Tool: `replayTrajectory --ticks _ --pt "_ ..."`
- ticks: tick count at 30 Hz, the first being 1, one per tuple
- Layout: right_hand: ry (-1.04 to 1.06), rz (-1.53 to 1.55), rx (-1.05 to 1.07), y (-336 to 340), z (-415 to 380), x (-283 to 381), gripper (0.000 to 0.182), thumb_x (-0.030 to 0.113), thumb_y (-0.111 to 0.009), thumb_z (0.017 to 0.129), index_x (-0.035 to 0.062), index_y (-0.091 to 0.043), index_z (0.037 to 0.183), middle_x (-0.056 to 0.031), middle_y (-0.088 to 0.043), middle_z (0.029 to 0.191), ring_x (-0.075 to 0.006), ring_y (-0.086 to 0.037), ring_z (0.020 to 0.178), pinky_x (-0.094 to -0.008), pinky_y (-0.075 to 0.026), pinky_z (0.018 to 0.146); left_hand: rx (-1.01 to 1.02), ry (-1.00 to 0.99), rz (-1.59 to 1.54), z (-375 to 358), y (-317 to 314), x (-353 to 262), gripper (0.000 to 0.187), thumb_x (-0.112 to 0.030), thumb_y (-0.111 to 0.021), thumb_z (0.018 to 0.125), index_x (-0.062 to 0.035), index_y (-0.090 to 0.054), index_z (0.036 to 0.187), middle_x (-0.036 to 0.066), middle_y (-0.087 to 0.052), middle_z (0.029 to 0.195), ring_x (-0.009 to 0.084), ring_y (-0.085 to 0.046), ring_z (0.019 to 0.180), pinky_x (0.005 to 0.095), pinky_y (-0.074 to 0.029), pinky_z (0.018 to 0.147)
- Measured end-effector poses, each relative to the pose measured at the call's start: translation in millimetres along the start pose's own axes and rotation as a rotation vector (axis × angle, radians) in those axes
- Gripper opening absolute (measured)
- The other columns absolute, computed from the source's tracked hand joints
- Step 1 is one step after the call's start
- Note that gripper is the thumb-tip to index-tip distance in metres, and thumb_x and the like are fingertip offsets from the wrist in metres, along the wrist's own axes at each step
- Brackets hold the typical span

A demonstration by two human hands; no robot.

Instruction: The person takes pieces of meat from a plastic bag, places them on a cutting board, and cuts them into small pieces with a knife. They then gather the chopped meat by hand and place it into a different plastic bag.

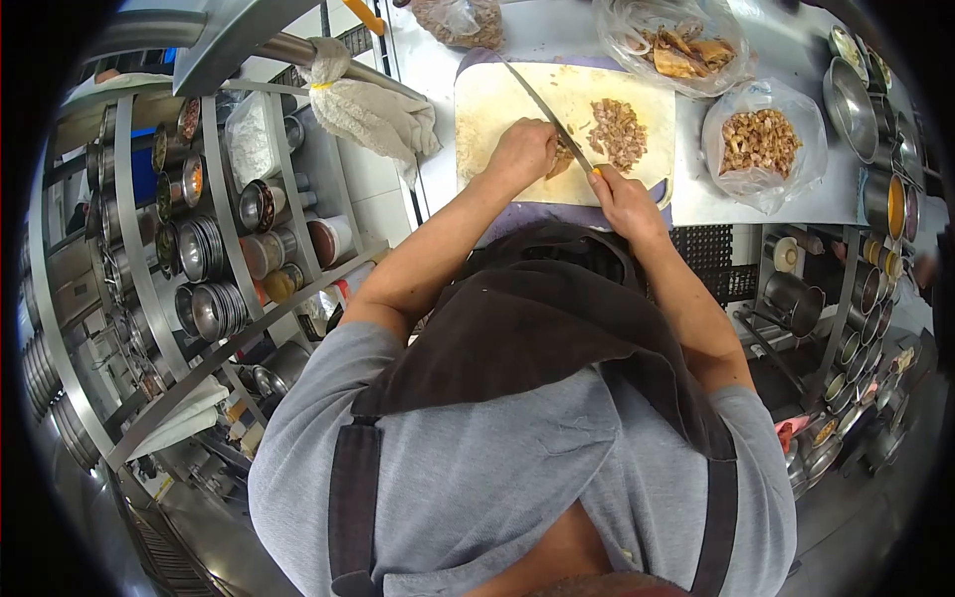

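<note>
My right hand is wrapped around the handle of a long knife, whose blade slants up and left across the cutting board. Close beside the blade, my left hand has its fingers curled down on a piece of brown meat, partly hidden by the hand and knife. A pile of chopped meat lies on the board to the right of the blade. Under the board, a purple cloth shows along the edges.
Right of the board sits a plastic bag of chopped pieces; behind it, another bag holds larger brown pieces. A third bag stands at the back left. A towel hangs on a rail. Metal shelves with bowls stand left.
</note>
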State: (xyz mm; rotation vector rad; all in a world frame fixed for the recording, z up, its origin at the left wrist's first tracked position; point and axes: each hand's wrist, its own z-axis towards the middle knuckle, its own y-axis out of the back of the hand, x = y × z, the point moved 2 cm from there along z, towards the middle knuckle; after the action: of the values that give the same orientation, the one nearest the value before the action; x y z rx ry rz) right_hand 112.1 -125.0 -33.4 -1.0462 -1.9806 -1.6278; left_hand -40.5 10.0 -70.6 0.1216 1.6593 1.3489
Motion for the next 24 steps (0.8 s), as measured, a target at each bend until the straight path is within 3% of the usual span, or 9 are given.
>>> replayTrajectory --ticks 12,24 --pt "0.035 0.040 -0.124 -13 18 -3 0.034 0.034 -0.047 0.101 0.0024 -0.060 0.105 -0.0291 -0.064 0.076 -0.0482 -0.062 0.076 -0.0557 -0.047 0.069 -0.063 -0.088 0.002 1 -3 1 0.009 -0.008 -0.063 0.081 -0.0008 -0.066 0.079 0.019 -0.065 0.079 0.0380 -0.062 0.080 0.0457 -0.050 0.075" --pt "-0.020 0.039 0.056 8 7 3 0.036 0.035 -0.046 0.101 0.0007 -0.059 0.099 -0.0283 -0.064 0.083 -0.0466 -0.062 0.084 -0.0528 -0.046 0.074 -0.029 -0.104 0.024 3 -4 1 0.007 -0.006 -0.062 0.080 0.0001 -0.066 0.079 0.017 -0.065 0.079 0.0373 -0.061 0.080 0.0454 -0.050 0.075"
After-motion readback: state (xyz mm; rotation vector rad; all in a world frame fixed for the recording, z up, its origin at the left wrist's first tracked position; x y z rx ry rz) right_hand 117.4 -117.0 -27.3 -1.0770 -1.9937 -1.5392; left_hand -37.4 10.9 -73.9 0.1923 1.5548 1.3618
